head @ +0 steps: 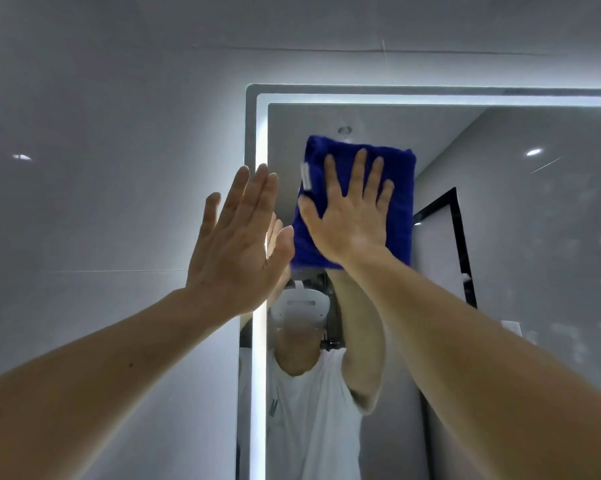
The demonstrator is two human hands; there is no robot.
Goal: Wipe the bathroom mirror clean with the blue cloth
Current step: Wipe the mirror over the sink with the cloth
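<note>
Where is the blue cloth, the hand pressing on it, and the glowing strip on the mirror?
blue cloth (401,188): head view, on its bare right side beside the fingers.
right hand (349,220): head view, on the back of the hand, flat on the cloth.
glowing strip (260,133): head view, on its upright left run.

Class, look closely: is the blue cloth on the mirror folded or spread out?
Folded: the thick blue terry cloth forms a compact rectangle under the right hand.
</note>
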